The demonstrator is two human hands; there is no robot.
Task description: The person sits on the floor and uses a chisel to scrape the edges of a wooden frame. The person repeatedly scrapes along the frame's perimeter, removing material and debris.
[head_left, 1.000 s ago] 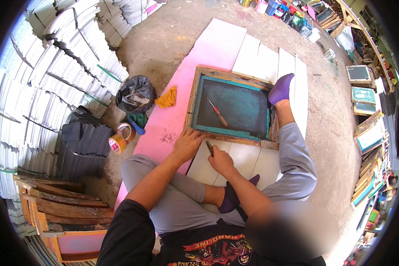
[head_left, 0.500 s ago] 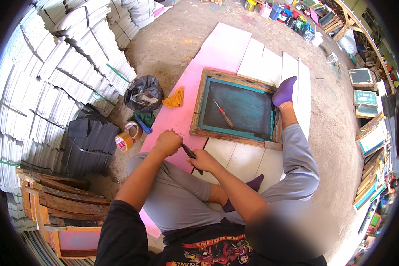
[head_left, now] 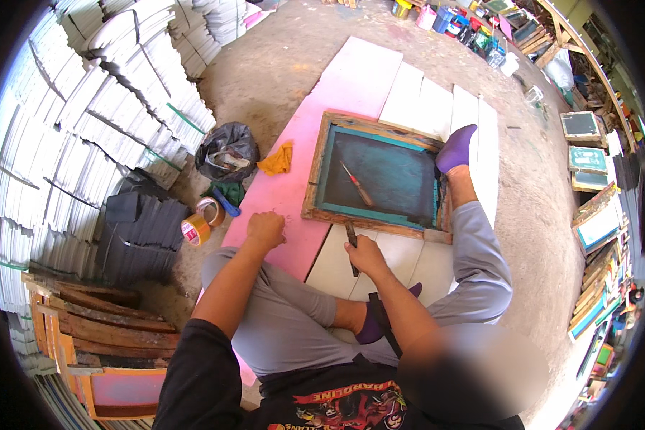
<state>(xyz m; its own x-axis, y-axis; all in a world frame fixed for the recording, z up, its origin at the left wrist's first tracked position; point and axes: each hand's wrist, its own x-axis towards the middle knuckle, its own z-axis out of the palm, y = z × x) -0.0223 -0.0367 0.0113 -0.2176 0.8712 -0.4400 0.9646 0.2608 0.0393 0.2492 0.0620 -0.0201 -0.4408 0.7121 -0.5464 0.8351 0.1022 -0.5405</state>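
My right hand (head_left: 368, 255) grips a dark, slim tool (head_left: 350, 232), whose exact kind I cannot make out. It points away from me, just short of the near edge of a wooden-framed screen (head_left: 365, 221). Teal borders the screen's dark mesh, and a screwdriver (head_left: 364, 194) with a reddish handle lies across it. My left hand (head_left: 266, 229) is closed above the pink board (head_left: 294, 251); whatever its fingers may hold is hidden. Small dark-red marks or bits show on the board beside that hand. My foot (head_left: 456, 149) in a purple sock rests at the frame's right side.
Left of the pink board lie an orange cloth (head_left: 276, 158), a black plastic bag (head_left: 227, 150) and tape rolls (head_left: 196, 229). White bundled stacks (head_left: 100, 122) rise at the left, above old wooden frames (head_left: 107, 330). White planks (head_left: 423, 97) lie under the screen. More frames (head_left: 586, 165) line the right.
My hands have moved apart. The right has carried the dark tool rightward toward the screen's near edge, tilting it more upright; the left has drawn slightly left, away from the tool.
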